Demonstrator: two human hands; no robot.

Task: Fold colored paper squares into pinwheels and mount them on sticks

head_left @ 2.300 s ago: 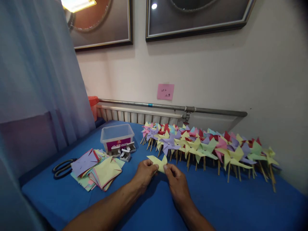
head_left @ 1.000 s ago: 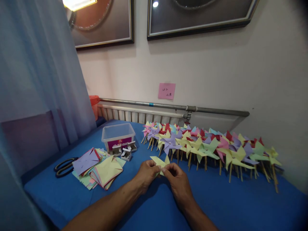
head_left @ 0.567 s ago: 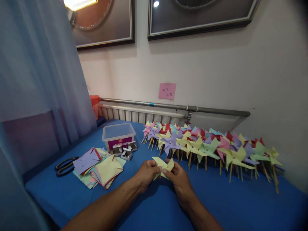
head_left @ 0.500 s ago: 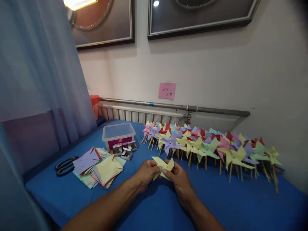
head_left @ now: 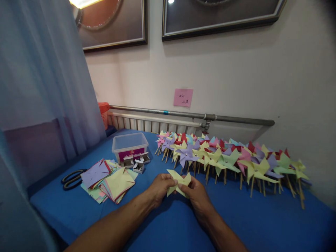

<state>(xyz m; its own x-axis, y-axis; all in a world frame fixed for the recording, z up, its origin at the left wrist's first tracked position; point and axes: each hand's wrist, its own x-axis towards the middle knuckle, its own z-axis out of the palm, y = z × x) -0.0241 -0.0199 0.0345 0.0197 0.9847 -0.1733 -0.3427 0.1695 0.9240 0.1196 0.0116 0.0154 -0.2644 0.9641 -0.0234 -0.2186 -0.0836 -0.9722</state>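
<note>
A pale yellow paper pinwheel (head_left: 179, 182) is held above the blue table between both hands, its blades folded in toward the middle. My left hand (head_left: 162, 189) pinches it from the left, thumb near the centre. From the right, my right hand (head_left: 197, 194) grips it, with the thumb on the front and the other fingers partly hidden behind the paper. Left of the hands lies a stack of coloured paper squares (head_left: 119, 185) with cut corners. Small open boxes (head_left: 138, 166) stand behind it, one with shiny metal pins inside.
Many finished pinwheels (head_left: 187, 154) on sticks stand in rows at the back right. Black-handled scissors (head_left: 72, 179) lie left of the paper. A clear plastic tub (head_left: 130, 142) stands near the radiator (head_left: 154, 122). A blue curtain (head_left: 47, 77) hangs at left.
The folded pinwheel stays in both hands with its blades a little more gathered at the centre. The view has shifted slightly.
</note>
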